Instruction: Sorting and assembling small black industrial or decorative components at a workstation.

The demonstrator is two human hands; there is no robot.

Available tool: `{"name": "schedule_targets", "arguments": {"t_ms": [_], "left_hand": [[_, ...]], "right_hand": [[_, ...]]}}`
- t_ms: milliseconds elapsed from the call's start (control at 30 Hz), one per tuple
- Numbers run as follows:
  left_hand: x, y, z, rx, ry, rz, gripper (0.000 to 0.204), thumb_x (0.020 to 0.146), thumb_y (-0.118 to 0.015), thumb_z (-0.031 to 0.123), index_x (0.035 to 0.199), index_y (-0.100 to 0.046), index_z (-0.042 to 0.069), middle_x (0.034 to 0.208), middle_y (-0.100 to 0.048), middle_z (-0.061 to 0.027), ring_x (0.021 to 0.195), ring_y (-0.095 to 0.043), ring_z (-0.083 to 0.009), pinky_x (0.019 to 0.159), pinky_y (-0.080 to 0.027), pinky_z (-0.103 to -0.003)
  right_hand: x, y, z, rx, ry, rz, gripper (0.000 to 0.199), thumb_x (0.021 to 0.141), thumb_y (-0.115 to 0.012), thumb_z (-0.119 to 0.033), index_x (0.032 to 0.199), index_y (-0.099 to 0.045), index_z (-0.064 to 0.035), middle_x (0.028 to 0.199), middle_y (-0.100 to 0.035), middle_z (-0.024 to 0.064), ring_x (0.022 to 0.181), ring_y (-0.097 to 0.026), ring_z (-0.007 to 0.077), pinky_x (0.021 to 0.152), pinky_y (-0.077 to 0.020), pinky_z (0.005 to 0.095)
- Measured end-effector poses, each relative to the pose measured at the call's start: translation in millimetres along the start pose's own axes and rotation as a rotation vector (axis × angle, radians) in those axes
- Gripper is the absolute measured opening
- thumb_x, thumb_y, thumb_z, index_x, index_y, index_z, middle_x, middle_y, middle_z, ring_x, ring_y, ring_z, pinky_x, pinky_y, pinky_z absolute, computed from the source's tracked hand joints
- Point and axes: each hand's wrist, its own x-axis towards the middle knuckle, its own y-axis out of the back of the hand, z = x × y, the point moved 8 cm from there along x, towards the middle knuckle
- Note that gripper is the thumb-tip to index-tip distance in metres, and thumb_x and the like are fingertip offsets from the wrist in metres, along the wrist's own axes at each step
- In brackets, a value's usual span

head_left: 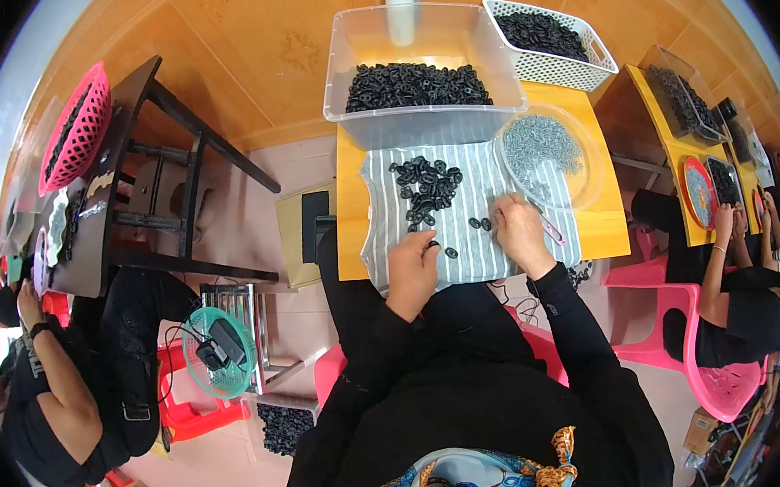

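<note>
Black oval link point(433, 244) sits at the tips of the left hand point(413, 274), over the near part of the cloth; thumb and forefinger are drawn close together at it, but whether they pinch it or only touch it cannot be told. Long axis: too much covered by the fingers to read. Just right of that grip, a loose oval link point(451, 251) lies apart, its long axis apparently slanting away to the left and nearer to the right; both ends look alike, so no front is assigned. Farther right, a link pair point(480, 224) lies just left of the right hand point(521, 231), whose fingers are bent with tips low; contents of that grip, if any, are hidden. Judgement: pieces are being handled singly at the picking or joining stage, which of the two not resolved; the next move calls for a firm fingertip hold on one link and turning its long axis to suit the other hand. Beyond the left grip: link heap point(431, 185), on the striped cloth point(387, 234). Just right of the right hand: pink-handled tool point(552, 231); beyond it, clear round tub point(580, 190) with small silvery parts point(538, 143). Farthest out: clear bin point(427, 126) of black links.
</note>
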Motion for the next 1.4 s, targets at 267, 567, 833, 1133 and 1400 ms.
{"name": "schedule_targets", "arguments": {"t_ms": [267,567,833,1133,1400], "left_hand": [[31,28,27,0.529,-0.146,0.139,0.015,0.078,-0.059,0.002,0.093,-0.062,0.001,0.087,-0.055,-0.0198,0.079,-0.058,-0.0393,0.066,-0.046,-0.046],[50,21,11,0.686,-0.048,0.01,0.019,0.076,-0.06,0.004,0.094,-0.066,0.006,0.091,-0.055,-0.019,0.079,-0.058,-0.0399,0.069,-0.047,-0.047],[47,38,-2,0.414,-0.147,0.101,0.01,0.074,-0.062,0.0,0.083,-0.062,-0.001,0.079,-0.057,-0.018,0.073,-0.059,-0.0346,0.064,-0.047,-0.042],[3,10,0,-0.352,0.198,-0.022,0.008,0.082,-0.061,-0.001,0.091,-0.062,-0.002,0.073,-0.062,-0.0038,0.06,-0.058,-0.0087,0.054,-0.043,-0.021],[-19,-7,12,-0.563,0.272,-0.142,0.012,0.084,-0.061,-0.001,0.096,-0.065,0.0,0.077,-0.063,-0.0015,0.063,-0.058,-0.0063,0.056,-0.043,-0.018]], "right_hand": [[-4,-1,0,-0.07,-0.008,-0.029,0.007,0.067,-0.057,0.004,0.074,-0.055,0.0028,0.077,-0.056,0.0231,0.07,-0.059,0.041,0.064,-0.0481,0.0471],[-8,-1,5,-0.012,0.021,-0.02,0.006,0.069,-0.054,0.004,0.073,-0.052,-0.0003,0.073,-0.054,0.0206,0.065,-0.056,0.0405,0.058,-0.0441,0.0476],[-9,-3,7,-0.037,-0.012,-0.058,0.008,0.066,-0.055,0.003,0.074,-0.054,0.0011,0.076,-0.055,0.0216,0.068,-0.058,0.0406,0.062,-0.0471,0.0468],[-11,1,-1,-0.101,0.006,-0.059,0.008,0.068,-0.056,0.0,0.076,-0.054,0.0002,0.078,-0.055,0.0196,0.07,-0.059,0.0381,0.061,-0.0471,0.0461],[-14,4,-2,0.025,0.102,0.009,0.004,0.077,-0.056,0.001,0.077,-0.055,-0.002,0.074,-0.057,0.0115,0.065,-0.06,0.027,0.059,-0.0475,0.0381]]}}
